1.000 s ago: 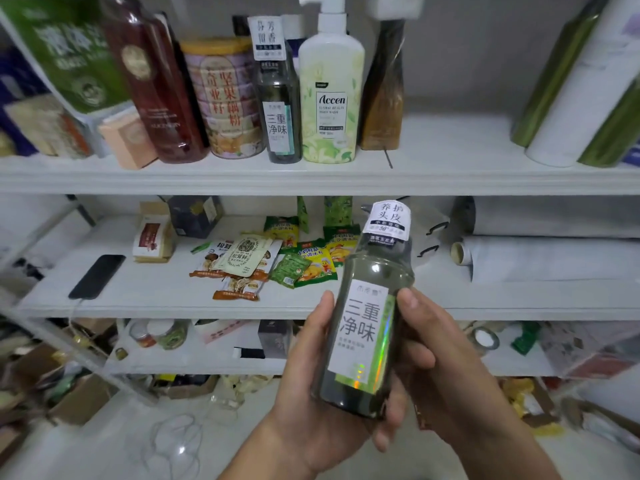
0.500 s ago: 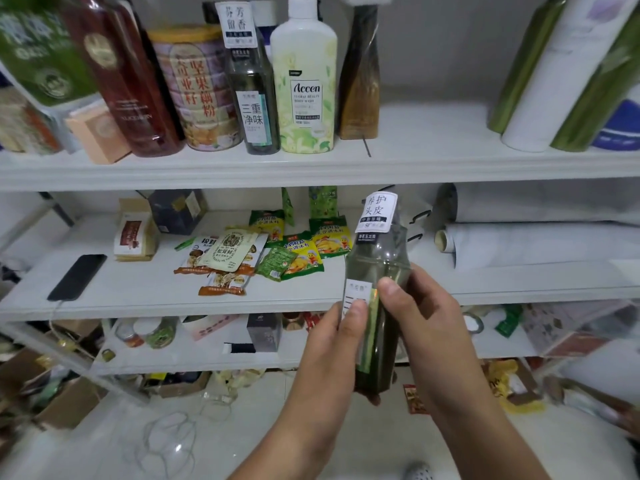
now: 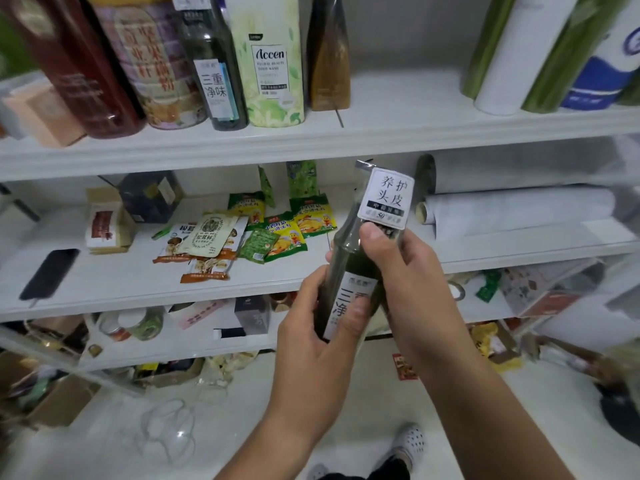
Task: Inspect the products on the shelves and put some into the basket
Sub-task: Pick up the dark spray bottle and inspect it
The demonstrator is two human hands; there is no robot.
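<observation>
A dark green bottle (image 3: 349, 258) with a white label and a white tag round its neck is upright in front of the middle shelf (image 3: 242, 289). My left hand (image 3: 322, 337) grips its lower body, thumb across the label. My right hand (image 3: 405, 282) wraps its upper body from the right, thumb just under the neck tag. A matching dark bottle (image 3: 214, 74) stands on the top shelf (image 3: 398, 133) beside a pale green Accen bottle (image 3: 270, 64). No basket is in view.
The top shelf also bears a red-brown bottle (image 3: 72, 67), a tin (image 3: 152, 64), a brown bottle (image 3: 329, 60) and rolls (image 3: 502, 53). Snack packets (image 3: 263, 230), boxes (image 3: 107, 223), a black phone (image 3: 50, 273) and white paper rolls (image 3: 519, 213) lie on the middle shelf. Clutter covers the floor.
Both hands turned the bottle so its label faces left of me, and my right hand slid up toward the neck. The view moved closer to the shelves and dipped.
</observation>
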